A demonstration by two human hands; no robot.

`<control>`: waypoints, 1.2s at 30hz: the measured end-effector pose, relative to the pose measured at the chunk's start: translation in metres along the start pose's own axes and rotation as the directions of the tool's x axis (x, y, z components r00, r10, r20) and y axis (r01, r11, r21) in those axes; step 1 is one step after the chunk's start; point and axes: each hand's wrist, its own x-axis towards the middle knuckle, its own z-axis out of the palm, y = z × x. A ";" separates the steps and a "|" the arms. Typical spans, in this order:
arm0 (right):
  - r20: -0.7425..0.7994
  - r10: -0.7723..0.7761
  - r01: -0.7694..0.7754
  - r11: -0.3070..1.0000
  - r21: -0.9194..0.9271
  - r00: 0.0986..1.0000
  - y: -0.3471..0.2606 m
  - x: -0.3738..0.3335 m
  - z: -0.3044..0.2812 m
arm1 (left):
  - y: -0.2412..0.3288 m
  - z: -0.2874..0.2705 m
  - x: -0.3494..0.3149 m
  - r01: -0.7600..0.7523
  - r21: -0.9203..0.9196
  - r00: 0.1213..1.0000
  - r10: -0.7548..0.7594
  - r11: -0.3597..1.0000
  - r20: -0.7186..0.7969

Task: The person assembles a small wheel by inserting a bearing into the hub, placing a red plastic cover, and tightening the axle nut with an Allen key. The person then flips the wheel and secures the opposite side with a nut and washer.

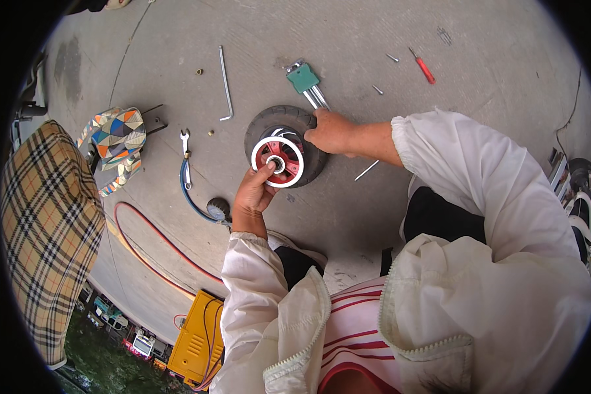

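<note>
A small black tyre [259, 123] is in front of me, its tread facing partly up. At its near left side is a red hub half with a white rim [298, 172] and a bearing at its centre. My left hand [253, 192] grips this hub half, thumb over the centre and fingers beneath. My right hand [333, 131] is closed on the tyre's right side, fingertips toward its inner edge; some fingers are hidden. Beyond the tyre lies a hex key set in a green holder [303, 79]. A thin metal rod [366, 171] lies near my right forearm.
On the concrete floor are a long L-shaped hex key [226, 85], a red-handled screwdriver [425, 69], loose bolts [378, 89] and a wrench [185, 142]. Left are a blue hose with a round gauge [218, 209], a red hose [152, 261], a yellow box [194, 338] and plaid cloth [52, 230].
</note>
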 end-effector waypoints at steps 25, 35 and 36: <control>-0.098 -0.191 0.164 0.959 -0.233 0.977 0.012 0.005 0.006 | -0.006 0.042 0.000 -0.031 -0.067 0.986 0.020 0.997 -0.165; -0.224 -0.611 0.481 0.759 -0.440 0.760 0.020 -0.009 0.015 | -0.025 0.052 -0.003 -0.123 -0.222 0.975 0.076 0.967 -0.210; -0.202 -0.550 0.443 0.802 -0.401 0.811 0.026 -0.006 0.013 | -0.027 0.050 -0.002 -0.126 -0.232 0.974 0.076 0.965 -0.213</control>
